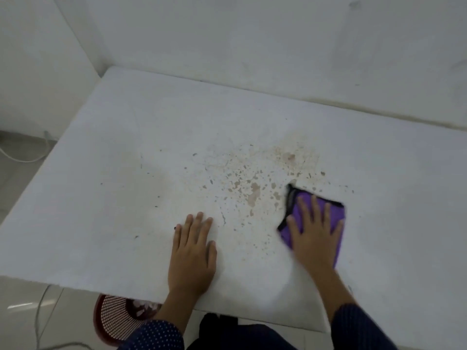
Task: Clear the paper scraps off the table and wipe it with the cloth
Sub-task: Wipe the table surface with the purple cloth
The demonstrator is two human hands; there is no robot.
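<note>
My right hand (314,236) lies flat with fingers spread on a purple cloth (336,221) with a black edge, pressing it on the white table (126,147) at the front right. My left hand (192,251) rests palm down on the bare tabletop near the front edge, holding nothing. Brownish stains and chipped spots (252,190) mark the table's middle, just left of the cloth. No paper scraps show on the tabletop.
A dark red mesh basket (113,317) stands on the floor under the table's front edge, with pale scraps inside. A white cable (22,157) lies on the floor at the left. White walls close the back and left.
</note>
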